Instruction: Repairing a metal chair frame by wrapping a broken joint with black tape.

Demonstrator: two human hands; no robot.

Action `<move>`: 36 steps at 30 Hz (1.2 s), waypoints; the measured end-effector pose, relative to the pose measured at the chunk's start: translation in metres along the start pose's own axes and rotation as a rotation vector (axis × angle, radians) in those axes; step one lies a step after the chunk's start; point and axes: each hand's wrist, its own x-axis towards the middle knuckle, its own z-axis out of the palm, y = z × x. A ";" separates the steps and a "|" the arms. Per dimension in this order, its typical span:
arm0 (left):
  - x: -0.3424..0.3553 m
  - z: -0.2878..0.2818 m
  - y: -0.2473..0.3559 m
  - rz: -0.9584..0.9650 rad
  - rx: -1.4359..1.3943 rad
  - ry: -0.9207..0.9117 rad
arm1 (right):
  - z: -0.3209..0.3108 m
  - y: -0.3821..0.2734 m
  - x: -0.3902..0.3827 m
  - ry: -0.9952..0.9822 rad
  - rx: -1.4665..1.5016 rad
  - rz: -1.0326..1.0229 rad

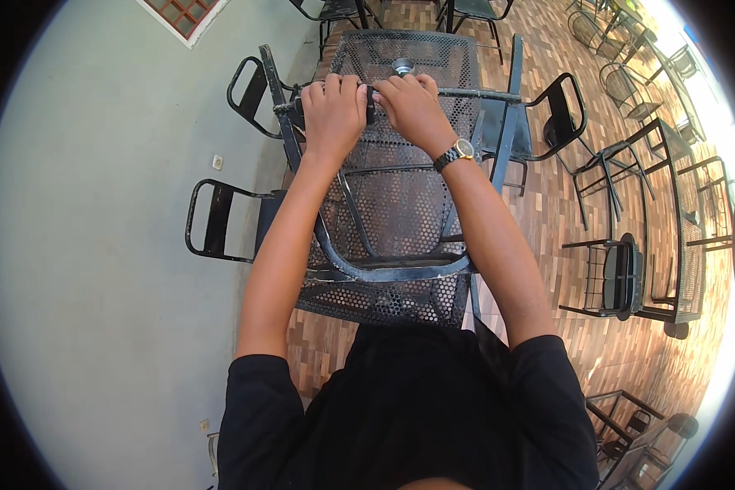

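A chair frame of dark, paint-worn metal tube lies with its legs raised on a perforated black metal table. My left hand is closed over the frame's far crossbar, left of its middle. Beside it, my right hand bends its fingers over the same bar, wearing a watch at the wrist. Between the hands a dark folded sheet wraps the bar, pinched by both; it looks like sandpaper, but its kind is not certain. Just beyond the right hand stands a small round metal tin.
Black metal chairs stand left and right of the table. A pale wall runs along the left. More tables and chairs fill the right side, over a wood-patterned tile floor.
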 end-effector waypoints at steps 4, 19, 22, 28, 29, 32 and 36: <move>0.027 -0.004 -0.006 -0.211 -0.020 -0.376 | 0.002 -0.004 -0.001 -0.013 -0.012 0.006; 0.013 0.009 0.008 -0.132 0.041 -0.129 | -0.007 -0.002 -0.001 -0.029 0.063 -0.008; 0.039 0.001 -0.003 -0.326 -0.063 -0.469 | -0.003 -0.004 -0.001 -0.058 0.058 -0.005; 0.039 -0.010 0.010 -0.467 -0.160 -0.642 | -0.003 0.000 -0.001 -0.042 0.053 -0.018; 0.023 -0.008 0.014 -0.325 -0.087 -0.403 | -0.005 -0.001 -0.001 -0.034 0.059 -0.024; -0.005 -0.003 0.014 -0.109 -0.043 -0.076 | -0.003 0.002 -0.001 -0.026 0.048 -0.030; 0.006 -0.006 0.012 -0.167 -0.062 -0.197 | -0.004 -0.002 -0.001 -0.037 0.067 -0.024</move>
